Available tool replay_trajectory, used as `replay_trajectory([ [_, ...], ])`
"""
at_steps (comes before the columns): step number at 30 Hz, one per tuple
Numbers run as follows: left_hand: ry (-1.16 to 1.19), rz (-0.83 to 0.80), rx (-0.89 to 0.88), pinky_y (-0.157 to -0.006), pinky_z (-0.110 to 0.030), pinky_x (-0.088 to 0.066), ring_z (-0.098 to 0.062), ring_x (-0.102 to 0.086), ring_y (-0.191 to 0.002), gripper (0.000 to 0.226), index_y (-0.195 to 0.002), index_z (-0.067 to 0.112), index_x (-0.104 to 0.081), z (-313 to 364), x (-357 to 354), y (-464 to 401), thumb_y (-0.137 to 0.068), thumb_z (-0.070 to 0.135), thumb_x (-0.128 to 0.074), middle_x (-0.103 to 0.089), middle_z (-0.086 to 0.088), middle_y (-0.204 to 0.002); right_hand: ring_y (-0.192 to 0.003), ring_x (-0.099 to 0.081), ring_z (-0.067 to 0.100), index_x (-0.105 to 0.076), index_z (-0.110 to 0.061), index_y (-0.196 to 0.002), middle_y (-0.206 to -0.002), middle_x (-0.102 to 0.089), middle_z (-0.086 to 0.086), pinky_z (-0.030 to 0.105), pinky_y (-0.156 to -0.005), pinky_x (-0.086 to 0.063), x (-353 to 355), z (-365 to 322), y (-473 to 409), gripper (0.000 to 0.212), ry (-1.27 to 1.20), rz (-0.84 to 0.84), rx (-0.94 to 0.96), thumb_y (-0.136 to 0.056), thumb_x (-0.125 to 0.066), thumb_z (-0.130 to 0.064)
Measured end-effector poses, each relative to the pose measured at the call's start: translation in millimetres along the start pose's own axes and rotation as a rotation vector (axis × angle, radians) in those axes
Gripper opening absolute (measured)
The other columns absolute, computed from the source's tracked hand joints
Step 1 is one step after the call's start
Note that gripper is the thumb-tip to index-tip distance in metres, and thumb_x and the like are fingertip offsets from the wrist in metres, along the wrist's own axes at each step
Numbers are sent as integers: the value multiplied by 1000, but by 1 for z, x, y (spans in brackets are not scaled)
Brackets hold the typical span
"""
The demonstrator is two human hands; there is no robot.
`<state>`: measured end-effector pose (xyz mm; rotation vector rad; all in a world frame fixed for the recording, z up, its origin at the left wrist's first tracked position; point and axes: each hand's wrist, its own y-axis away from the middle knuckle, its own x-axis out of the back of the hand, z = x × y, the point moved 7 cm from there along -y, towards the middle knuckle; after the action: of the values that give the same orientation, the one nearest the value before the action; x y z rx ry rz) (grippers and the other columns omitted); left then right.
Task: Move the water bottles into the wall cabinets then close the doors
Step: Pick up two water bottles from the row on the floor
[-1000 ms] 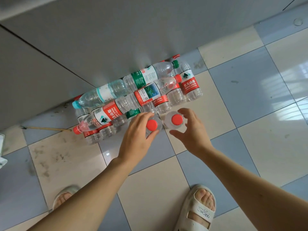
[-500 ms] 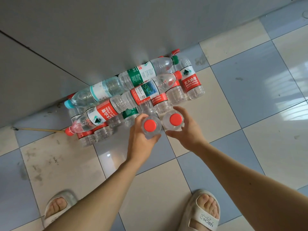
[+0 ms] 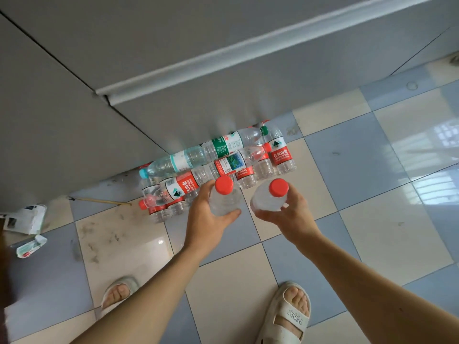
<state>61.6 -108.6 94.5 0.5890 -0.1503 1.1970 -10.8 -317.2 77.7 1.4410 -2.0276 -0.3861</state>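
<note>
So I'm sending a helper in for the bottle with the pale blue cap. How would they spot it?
Find the bottle pile on the floor against the grey cabinet base. The pale blue capped bottle lies on top, at the pile's left end; its neighbours' caps are red or green.

red-capped clear bottles (image 3: 224, 198), red, green and white labels (image 3: 182, 188), blue-and-cream checkered floor (image 3: 372, 207), grey cabinet (image 3: 173, 45)
</note>
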Motion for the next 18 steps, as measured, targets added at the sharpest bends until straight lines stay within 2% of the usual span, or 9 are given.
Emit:
replay_trajectory([
  [2,24,2,-11,-80,-1,-39,-2,-58,-108,70,-118,52,-47,40,28,9,-70,27,-92,-63,15,-118,-113,-61,13,-56,-32,-134,-124,-65,-10,41,-100,-50,11,-47,23,79,-11,-13,34,-67,-94,-19],
  [4,46,19,-34,-82,-3,-43,2,-60,-108,70,-118,50,-49,80,59,19,-70,22,-93,-64,18,-117,-111,-62,12,-55,-30,-136,-124,-65,-9,41,-100,-52,21,-97,47,80,-20,-24,74,-68,-94,-18],
  [7,91,35,-63,-97,-31,-52,-11,-64,-111,69,-127,28,-56,152,108,39,-70,17,-93,-68,8,-120,-115,-62,15,-58,-33,-132,-122,-67,-11,43,-100,-53,35,-180,91,75,-40,-38,166,-67,-94,-18],
  [9,134,17,-89,-99,-39,-52,-16,-66,-112,69,-130,19,-56,201,139,54,-71,16,-92,-70,4,-119,-113,-64,14,-61,-37,-125,-117,-69,-14,42,-99,-55,44,-236,123,69,-44,-55,223,-67,-95,-19],
  [13,151,59,-166,-85,-10,-48,2,-65,-106,66,-126,30,-57,296,218,96,-71,27,-93,-70,22,-111,-109,-67,8,-61,-48,-116,-115,-70,-14,38,-96,-56,57,-351,196,62,-23,-113,327,-67,-95,-32],
  [16,128,140,-217,-86,-5,-44,9,-61,-109,68,-125,48,-54,363,289,135,-68,49,-90,-66,31,-115,-110,-67,10,-60,-40,-123,-118,-70,-11,38,-96,-57,62,-428,250,68,-25,-130,380,-64,-94,-39],
  [18,156,192,-240,-92,-16,-46,11,-60,-108,65,-117,61,-53,400,335,159,-62,61,-86,-66,34,-113,-108,-69,11,-61,-38,-121,-118,-70,-8,39,-94,-58,60,-477,283,70,-44,-153,416,-60,-93,-44],
])
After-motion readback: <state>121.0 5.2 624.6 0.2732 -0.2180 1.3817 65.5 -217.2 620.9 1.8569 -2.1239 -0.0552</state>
